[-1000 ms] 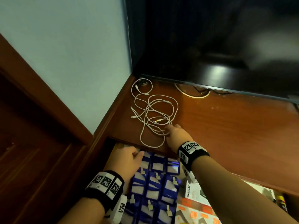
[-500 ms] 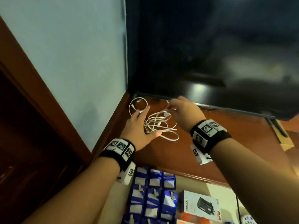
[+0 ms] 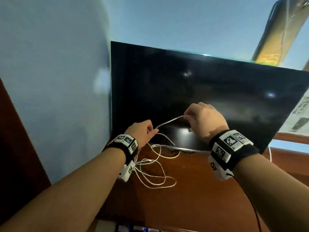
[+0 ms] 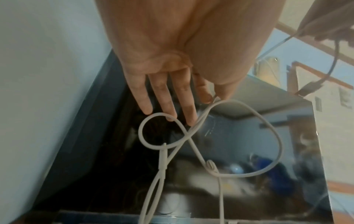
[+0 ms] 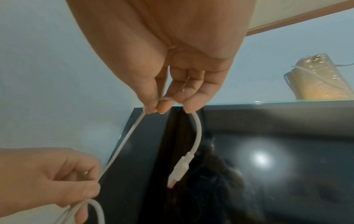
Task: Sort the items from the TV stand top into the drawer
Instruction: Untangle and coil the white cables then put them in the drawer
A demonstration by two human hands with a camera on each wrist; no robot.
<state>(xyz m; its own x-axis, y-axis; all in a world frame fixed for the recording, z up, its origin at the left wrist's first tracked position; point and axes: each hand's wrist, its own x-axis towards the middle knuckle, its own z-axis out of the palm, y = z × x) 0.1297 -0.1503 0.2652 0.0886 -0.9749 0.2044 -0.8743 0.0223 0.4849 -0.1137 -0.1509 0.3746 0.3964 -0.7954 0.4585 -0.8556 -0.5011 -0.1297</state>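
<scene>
A white cable [image 3: 168,122] is stretched between my two hands in front of the TV. My left hand [image 3: 145,131] pinches it between thumb and forefinger, with the other fingers [image 4: 168,97] straight. My right hand [image 3: 200,118] pinches it near one end, and the plug [image 5: 180,168] dangles below the fingertips [image 5: 162,106]. The rest of the cable [image 3: 155,180] hangs in tangled loops onto the brown TV stand top [image 3: 209,198]. A strip of the open drawer with blue boxes [image 3: 133,229] shows at the bottom edge of the head view.
The black TV screen [image 3: 200,84] stands right behind both hands, with a blue wall [image 3: 58,81] on the left. Another white cord [image 3: 269,153] hangs by the TV's right lower corner. A yellowish wrapped object [image 3: 280,30] sits high on the right.
My left hand came out of the drawer and joined the right on the cable. Both hands then rose off the stand and pulled apart, lifting part of the cable. The view tilted upward.
</scene>
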